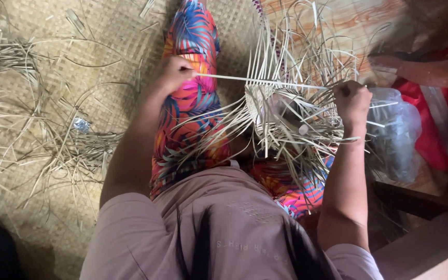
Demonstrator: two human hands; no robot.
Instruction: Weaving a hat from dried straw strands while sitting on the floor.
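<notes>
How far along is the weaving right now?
Done: a small woven patch shows at the centre. In hand: the left hand and right hand pull one long strip taut across it. Left: many loose strip ends stick out unwoven all round.

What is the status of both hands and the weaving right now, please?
Left hand pinching long pale strip. Right hand gripping strands at half-woven basket. Loose strips scattered on mat, none blocking.
</notes>
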